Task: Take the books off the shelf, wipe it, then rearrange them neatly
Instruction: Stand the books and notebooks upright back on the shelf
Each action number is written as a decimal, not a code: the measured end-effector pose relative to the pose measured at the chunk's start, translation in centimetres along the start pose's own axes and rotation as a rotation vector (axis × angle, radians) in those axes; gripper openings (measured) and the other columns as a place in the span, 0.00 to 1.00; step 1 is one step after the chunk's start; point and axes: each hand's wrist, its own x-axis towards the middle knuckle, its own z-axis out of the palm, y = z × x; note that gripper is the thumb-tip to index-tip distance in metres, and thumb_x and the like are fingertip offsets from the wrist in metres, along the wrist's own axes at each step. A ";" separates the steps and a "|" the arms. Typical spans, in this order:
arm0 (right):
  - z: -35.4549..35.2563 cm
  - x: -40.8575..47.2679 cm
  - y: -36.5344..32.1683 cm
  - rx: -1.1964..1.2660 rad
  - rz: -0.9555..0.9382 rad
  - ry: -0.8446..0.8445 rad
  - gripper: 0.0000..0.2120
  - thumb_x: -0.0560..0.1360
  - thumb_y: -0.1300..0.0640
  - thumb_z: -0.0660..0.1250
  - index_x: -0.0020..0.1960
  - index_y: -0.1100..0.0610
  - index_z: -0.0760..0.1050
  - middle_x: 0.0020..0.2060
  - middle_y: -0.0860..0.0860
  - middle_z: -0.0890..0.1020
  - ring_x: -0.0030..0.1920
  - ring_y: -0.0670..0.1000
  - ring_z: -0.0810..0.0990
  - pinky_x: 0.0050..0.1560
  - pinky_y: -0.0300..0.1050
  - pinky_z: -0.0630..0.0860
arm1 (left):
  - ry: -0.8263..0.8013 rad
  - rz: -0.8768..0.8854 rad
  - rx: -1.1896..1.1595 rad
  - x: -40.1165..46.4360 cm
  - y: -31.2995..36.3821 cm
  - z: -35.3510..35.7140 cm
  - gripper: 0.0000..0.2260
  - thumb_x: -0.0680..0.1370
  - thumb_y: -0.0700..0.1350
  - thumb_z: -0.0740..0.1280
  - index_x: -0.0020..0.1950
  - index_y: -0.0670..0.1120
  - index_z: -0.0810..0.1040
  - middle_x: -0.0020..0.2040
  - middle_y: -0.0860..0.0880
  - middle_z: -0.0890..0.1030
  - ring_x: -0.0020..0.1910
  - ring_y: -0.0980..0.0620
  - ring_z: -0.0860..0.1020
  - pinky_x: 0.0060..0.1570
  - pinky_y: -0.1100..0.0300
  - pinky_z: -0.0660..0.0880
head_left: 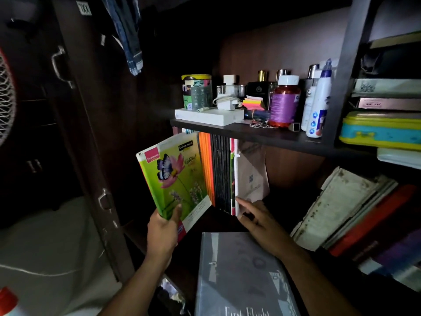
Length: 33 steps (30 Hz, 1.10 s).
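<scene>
Left hand (163, 233) gripping lower corner of green notebook (175, 176) with butterfly cover, thumb curled over front; notebook tilted, leaning out from left end of upright row of books (219, 174) under upper shelf board (250, 131). Right hand (257, 221) at foot of white book (236, 176) on right end of row, fingers (242, 202) straight and spread, tips touching its lower edge, gripping nothing. Row standing upright in dark compartment: orange, black, then white spines. Grey book (241, 277) lying flat near front edge below the hands. Leaning stack of worn books (341, 210) at right, apart from the row. Bottles and white box (208, 116) on upper shelf board.
</scene>
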 end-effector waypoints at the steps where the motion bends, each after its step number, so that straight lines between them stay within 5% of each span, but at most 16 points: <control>1: 0.2 0.0 -0.1 -0.028 0.017 -0.021 0.22 0.82 0.41 0.60 0.76 0.31 0.62 0.58 0.41 0.69 0.57 0.42 0.74 0.66 0.45 0.71 | 0.000 0.001 0.011 0.1 -0.1 0.0 0.12 0.77 0.58 0.71 0.57 0.55 0.83 0.50 0.52 0.87 0.50 0.47 0.85 0.50 0.50 0.80; 9: 0.8 0.1 -0.7 -0.282 0.060 -0.075 0.29 0.82 0.36 0.55 0.80 0.36 0.52 0.63 0.46 0.65 0.69 0.50 0.67 0.72 0.54 0.65 | -0.010 0.038 0.020 -0.7 0.3 -0.2 0.11 0.77 0.57 0.70 0.57 0.56 0.84 0.52 0.56 0.87 0.54 0.55 0.84 0.58 0.50 0.80; 13: 1.0 0.0 -0.9 -0.249 0.022 0.030 0.41 0.73 0.24 0.49 0.80 0.42 0.60 0.70 0.45 0.62 0.73 0.47 0.63 0.74 0.51 0.66 | -0.025 0.044 0.042 -1.2 0.5 -0.4 0.14 0.76 0.59 0.69 0.59 0.55 0.84 0.52 0.58 0.87 0.53 0.55 0.84 0.55 0.43 0.81; 17: 0.7 0.2 -0.9 -0.280 -0.009 0.197 0.28 0.77 0.39 0.59 0.73 0.51 0.74 0.74 0.46 0.63 0.74 0.48 0.66 0.72 0.49 0.70 | -0.062 0.061 0.092 -1.3 0.7 -0.4 0.16 0.74 0.63 0.69 0.57 0.58 0.83 0.50 0.58 0.87 0.52 0.53 0.84 0.51 0.40 0.82; 20: -0.1 0.0 -1.2 -0.292 0.024 0.326 0.16 0.77 0.49 0.65 0.63 0.51 0.80 0.74 0.46 0.68 0.71 0.50 0.71 0.67 0.50 0.74 | -0.095 0.085 0.127 -1.5 1.0 -0.2 0.14 0.73 0.62 0.68 0.55 0.59 0.82 0.51 0.60 0.85 0.53 0.58 0.82 0.54 0.48 0.81; 23: -0.4 0.0 -1.4 -0.252 0.073 0.431 0.06 0.76 0.51 0.70 0.52 0.50 0.80 0.63 0.45 0.76 0.58 0.50 0.79 0.55 0.48 0.78 | -0.085 0.095 0.135 -1.5 1.1 -0.2 0.15 0.75 0.61 0.68 0.58 0.57 0.82 0.51 0.59 0.85 0.54 0.58 0.81 0.55 0.55 0.77; 26: -0.8 0.1 -1.4 -0.216 0.094 0.498 0.08 0.75 0.50 0.73 0.45 0.51 0.77 0.49 0.46 0.79 0.46 0.51 0.81 0.44 0.46 0.75 | -0.081 0.093 0.158 -1.7 1.3 -0.1 0.12 0.75 0.60 0.68 0.55 0.59 0.81 0.46 0.63 0.85 0.51 0.65 0.81 0.51 0.59 0.76; 33: -0.9 0.2 -0.8 -0.143 0.131 0.512 0.10 0.80 0.57 0.66 0.58 0.48 0.69 0.54 0.51 0.82 0.52 0.55 0.82 0.51 0.51 0.79 | -0.071 0.093 0.159 -1.8 1.3 0.0 0.12 0.75 0.59 0.69 0.56 0.57 0.83 0.48 0.64 0.86 0.52 0.62 0.82 0.50 0.62 0.76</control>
